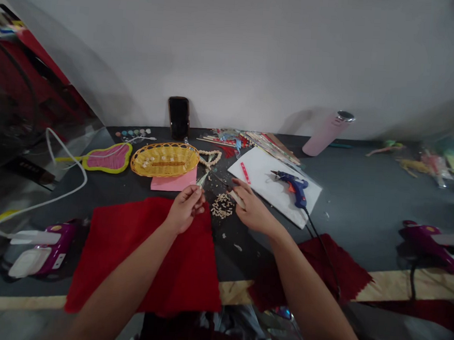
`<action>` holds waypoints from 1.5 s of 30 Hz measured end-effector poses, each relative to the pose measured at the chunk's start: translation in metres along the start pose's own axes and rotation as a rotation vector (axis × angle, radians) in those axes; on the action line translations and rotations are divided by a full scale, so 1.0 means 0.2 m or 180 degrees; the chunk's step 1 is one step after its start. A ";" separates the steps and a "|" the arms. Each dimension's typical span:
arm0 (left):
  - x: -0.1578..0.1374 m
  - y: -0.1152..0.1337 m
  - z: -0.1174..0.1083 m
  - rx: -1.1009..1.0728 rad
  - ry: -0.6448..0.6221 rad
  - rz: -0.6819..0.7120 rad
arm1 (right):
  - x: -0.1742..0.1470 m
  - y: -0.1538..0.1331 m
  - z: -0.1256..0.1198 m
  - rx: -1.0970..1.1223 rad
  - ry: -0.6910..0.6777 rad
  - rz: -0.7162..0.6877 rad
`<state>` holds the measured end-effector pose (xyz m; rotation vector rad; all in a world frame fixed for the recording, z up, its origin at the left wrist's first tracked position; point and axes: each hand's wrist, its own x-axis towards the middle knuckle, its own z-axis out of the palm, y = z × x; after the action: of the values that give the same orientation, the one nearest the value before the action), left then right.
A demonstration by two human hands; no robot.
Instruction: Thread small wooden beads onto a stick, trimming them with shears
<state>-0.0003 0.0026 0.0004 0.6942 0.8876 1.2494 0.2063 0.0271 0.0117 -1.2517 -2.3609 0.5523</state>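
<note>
pinching the pale strands point(202, 180) between thumb and fingertips, the left hand point(185, 206) sits at the near end of the bundle, whose long axis runs away from the person and leans slightly right, toward the beaded loop point(211, 159). the right hand point(252, 209) is farther off, to the right, with its fingers curled round the pale handle point(237, 199) of a tool; a thin dark shaft reaches from it, away and to the left, toward the gap between strands and loop. whether its tip touches anything is too small to tell.

between the hands lies a loose heap of small pieces point(222, 206), short, stubby and straw-coloured, dull like wood. the red cloth point(147, 252) under the left forearm looks soft and felted, with a finely notched right edge. beyond the left hand, the yellow basket point(165, 160) is a shallow woven oval with an open, looped rim, partly over a smooth pink sheet point(171, 182). to the right, a flat white board point(272, 191) carries the blue glue gun point(298, 188), hard and glossy.
</note>
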 end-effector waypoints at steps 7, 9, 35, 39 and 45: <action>0.03 -0.01 -0.03 -0.0110 0.0047 0.0183 | -0.04 -0.04 -0.07 -0.0992 -0.0472 0.0077; 0.04 -0.01 -0.04 -0.0088 0.0067 0.0180 | -0.05 -0.06 -0.07 -0.1152 -0.0550 0.0090; 0.03 -0.03 -0.03 0.0198 -0.0078 0.0061 | -0.03 -0.10 -0.04 -0.1317 -0.0529 0.0046; 0.03 -0.04 -0.03 0.0253 -0.0089 0.0117 | -0.02 -0.07 -0.01 -0.1083 -0.0421 0.0124; 0.02 -0.04 -0.04 0.0428 -0.0162 0.0220 | -0.01 -0.07 0.02 -0.1255 -0.0530 0.0179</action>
<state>-0.0032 0.0051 -0.0107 0.8663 0.9180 1.2357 0.1955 0.0180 0.0159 -1.4918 -2.6719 0.2171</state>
